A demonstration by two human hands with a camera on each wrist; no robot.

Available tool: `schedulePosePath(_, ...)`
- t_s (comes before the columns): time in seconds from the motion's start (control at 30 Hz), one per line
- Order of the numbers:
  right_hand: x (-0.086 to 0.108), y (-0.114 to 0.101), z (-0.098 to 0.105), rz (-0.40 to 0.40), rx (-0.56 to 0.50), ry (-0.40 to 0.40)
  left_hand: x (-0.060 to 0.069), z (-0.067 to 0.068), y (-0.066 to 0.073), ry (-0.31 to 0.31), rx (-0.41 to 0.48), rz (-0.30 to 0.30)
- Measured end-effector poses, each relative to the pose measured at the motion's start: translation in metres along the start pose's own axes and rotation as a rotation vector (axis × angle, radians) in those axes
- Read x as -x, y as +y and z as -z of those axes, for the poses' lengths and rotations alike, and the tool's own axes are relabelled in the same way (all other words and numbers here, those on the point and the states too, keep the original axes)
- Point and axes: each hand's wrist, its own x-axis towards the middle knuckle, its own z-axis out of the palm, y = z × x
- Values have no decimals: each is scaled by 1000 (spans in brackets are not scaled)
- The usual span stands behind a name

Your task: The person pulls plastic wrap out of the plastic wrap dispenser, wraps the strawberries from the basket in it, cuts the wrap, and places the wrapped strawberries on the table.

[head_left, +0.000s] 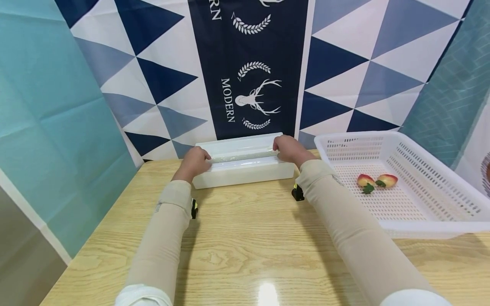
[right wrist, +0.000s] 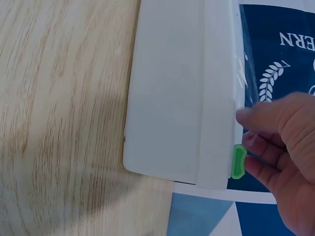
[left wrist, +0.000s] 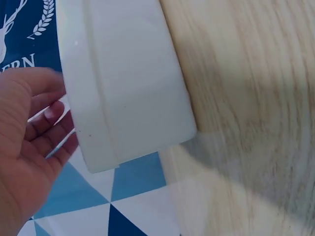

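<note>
A long white cling film dispenser [head_left: 245, 174] lies at the back of the table with its lid [head_left: 237, 144] raised. Clear cling film [head_left: 245, 156] stretches between both hands over its opening. My left hand [head_left: 194, 162] grips the film at the left end; in the left wrist view the dispenser's body hides that hand's fingertips. At the right end my right hand [head_left: 289, 149] pinches the film between thumb and fingers. A green piece [right wrist: 238, 161] shows beside the right fingers in the right wrist view, at the dispenser's end.
A white perforated basket [head_left: 432, 227] stands on the right of the wooden table [head_left: 229, 246], holding two red-yellow fruits [head_left: 387, 180] with green leaves. Patterned cloth [head_left: 252, 85] hangs right behind the dispenser. Teal cloth [head_left: 57, 127] borders the left side.
</note>
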Motion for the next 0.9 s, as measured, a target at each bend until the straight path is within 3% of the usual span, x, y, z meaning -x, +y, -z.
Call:
schedulePosePath(0.33, -4, 3, -3, -14, 134, 76, -1, 0, -4, 54, -55, -4)
schedulePosePath(0.5, -6, 7, -3, -31, 166, 115, -4, -2, -10, 106, -105, 25)
schedulePosePath(0.73, -8, 5, 0, -31, 174, 149, -4, -5, -12, 169, -55, 63)
schedulePosePath(0.9, -10, 5, 3, -47, 182, 167, -6, -5, -12, 206, -21, 48)
